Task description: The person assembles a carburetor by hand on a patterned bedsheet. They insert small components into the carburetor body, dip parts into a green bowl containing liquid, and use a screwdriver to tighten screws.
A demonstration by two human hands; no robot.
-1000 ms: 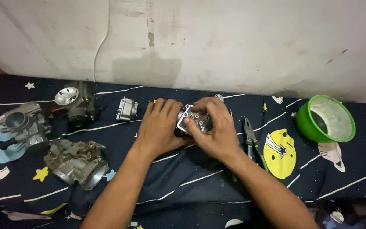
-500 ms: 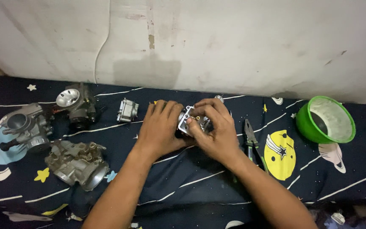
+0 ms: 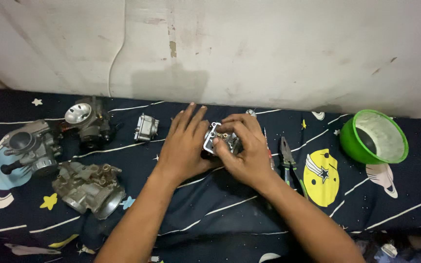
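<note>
Your left hand [image 3: 183, 148] and right hand [image 3: 244, 153] both clasp a ribbed cast-metal carb [image 3: 220, 140] at mid-cloth [image 3: 210, 214]; pliers [image 3: 288, 163] just right, green bowl [image 3: 373, 137] well apart near cloth's edge.

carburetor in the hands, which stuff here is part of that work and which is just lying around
In hand:
carburetor body, held by left hand and right hand

Lying about:
three other carburetors
small metal part
pliers
green bowl
</note>
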